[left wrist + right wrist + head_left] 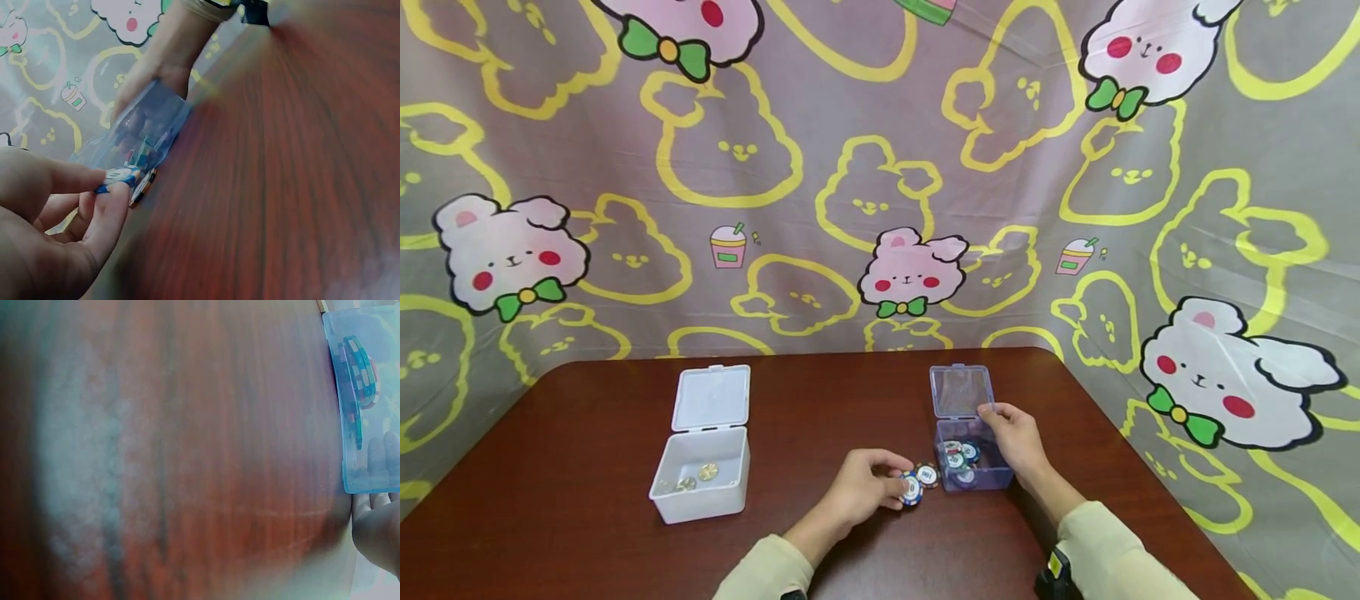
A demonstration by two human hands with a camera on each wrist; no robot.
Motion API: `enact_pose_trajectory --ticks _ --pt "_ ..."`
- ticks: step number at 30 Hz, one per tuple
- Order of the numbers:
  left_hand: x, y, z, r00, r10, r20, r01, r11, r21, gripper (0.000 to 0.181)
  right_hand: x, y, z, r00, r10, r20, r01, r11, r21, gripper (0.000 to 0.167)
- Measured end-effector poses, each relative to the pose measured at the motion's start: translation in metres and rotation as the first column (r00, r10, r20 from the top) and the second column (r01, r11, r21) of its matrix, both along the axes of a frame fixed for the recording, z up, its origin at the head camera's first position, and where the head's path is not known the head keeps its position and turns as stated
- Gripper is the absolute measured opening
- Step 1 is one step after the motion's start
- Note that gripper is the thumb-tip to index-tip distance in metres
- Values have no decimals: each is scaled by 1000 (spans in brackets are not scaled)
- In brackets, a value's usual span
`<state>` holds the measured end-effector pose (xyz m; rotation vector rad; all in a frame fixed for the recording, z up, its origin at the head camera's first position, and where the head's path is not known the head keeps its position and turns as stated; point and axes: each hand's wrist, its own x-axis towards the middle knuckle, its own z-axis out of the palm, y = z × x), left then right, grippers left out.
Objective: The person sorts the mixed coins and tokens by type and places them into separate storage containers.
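Observation:
My left hand (pixel 861 487) pinches a blue-and-white poker chip (pixel 912 489) between thumb and fingers, just above the table. A black-and-orange-edged poker chip (pixel 927 476) is right beside it, near the left wall of the purple-tinted clear plastic box (pixel 992 479). That box stands with its lid (pixel 961 392) raised and holds several poker chips (pixel 955 460). My right hand (pixel 1017 437) grips the box at its right side, close to the hinge. In the left wrist view, the pinched chip (pixel 119 177) is partly covered by fingertips.
A white plastic box (pixel 730 492) with its lid raised stands on the left of the dark red-brown table (pixel 820 400). Gold-coloured coins (pixel 708 472) lie inside it. A patterned cloth (pixel 805 167) hangs behind and around the table.

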<state>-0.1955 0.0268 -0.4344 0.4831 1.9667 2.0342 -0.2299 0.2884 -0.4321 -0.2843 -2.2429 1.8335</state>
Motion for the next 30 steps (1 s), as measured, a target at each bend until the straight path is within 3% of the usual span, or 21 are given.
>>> enact_pose_trajectory --ticks 7,22,30 --pt "0 6 2 990 7 141 -28 989 147 31 -3 0 -1 1000 -1 -5 1 1000 -18 31" --pt "4 22 6 974 6 228 -74 954 291 39 -1 1 -2 1000 5 -5 -5 1000 -11 31" --pt "3 31 13 972 -4 234 -76 940 332 38 -1 0 0 1000 0 -9 0 1000 5 30"
